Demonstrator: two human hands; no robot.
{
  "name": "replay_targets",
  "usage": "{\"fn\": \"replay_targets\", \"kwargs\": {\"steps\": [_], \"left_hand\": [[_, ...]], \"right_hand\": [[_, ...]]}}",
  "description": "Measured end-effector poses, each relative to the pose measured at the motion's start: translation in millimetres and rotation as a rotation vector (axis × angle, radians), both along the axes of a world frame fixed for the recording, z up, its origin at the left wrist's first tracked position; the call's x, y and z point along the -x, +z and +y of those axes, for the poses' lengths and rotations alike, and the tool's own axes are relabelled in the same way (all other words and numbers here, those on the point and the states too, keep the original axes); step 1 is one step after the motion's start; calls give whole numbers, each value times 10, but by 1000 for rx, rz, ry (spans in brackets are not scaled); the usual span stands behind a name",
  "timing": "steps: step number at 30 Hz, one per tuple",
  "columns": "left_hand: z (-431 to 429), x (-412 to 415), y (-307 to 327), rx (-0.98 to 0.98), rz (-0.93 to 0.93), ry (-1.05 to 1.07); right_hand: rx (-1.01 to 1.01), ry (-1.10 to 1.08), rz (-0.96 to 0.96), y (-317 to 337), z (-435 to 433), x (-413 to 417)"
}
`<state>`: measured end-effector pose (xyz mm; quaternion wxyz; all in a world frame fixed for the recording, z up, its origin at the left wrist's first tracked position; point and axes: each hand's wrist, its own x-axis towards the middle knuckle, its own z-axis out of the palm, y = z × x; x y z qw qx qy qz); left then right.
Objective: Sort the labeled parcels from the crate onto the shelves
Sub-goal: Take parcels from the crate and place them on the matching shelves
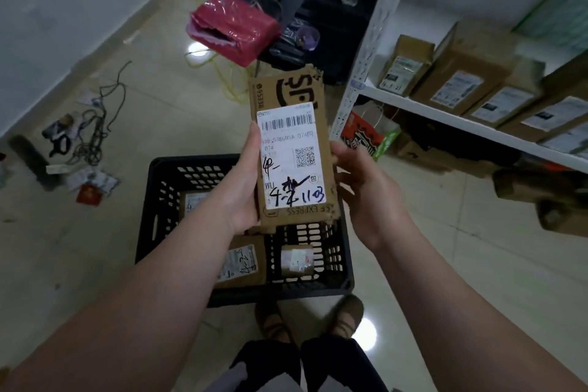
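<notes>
The person holds a flat cardboard parcel (289,149) upright above the black plastic crate (191,161), label facing the camera. The left hand (241,181) grips its left edge with the thumb on the front. The right hand (366,188) curls round the right edge, though how firmly is hard to tell.

The main risk is a wrong shelf. The handwritten code on the white shipping label (291,156) is scrawled over, so the middle figure could be misread. The parcel is thin and its top edge is ragged, so a loose edge grip could let it slip back into the crate, where two labelled parcels (243,264) lie.

Print on the cardboard reads "SF EXPRESS" upside down at the bottom and "95338" along the top left side. The label carries a barcode, a QR code, "074" and "WU". Black marker seems to start with 4, and blue ink seems to read 1103. The white shelves (445,119) on the right hold labelled boxes (404,65).
</notes>
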<state>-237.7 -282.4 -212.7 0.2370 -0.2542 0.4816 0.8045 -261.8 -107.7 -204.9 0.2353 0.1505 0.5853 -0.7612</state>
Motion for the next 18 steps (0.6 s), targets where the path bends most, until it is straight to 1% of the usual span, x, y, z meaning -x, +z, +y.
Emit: {"fn": "replay_targets", "kwargs": {"steps": [4,6,8,11,12,14,18], "left_hand": [[228,5,281,51,63,-87],[339,10,445,85,99,-144],[431,6,609,92,119,-199],[617,-24,832,118,173,-275],[694,-41,898,130,193,-293],[868,-90,1018,147,232,-329],[1274,-216,1260,209,324,-380]], "right_hand": [[132,-20,7,76,224,-54],[157,-14,28,88,377,-65],[103,3,42,137,492,-86],[40,163,78,317,681,-168],[67,197,64,395,751,-195],[183,265,48,459,941,-236],[297,269,132,542,1376,-338]]}}
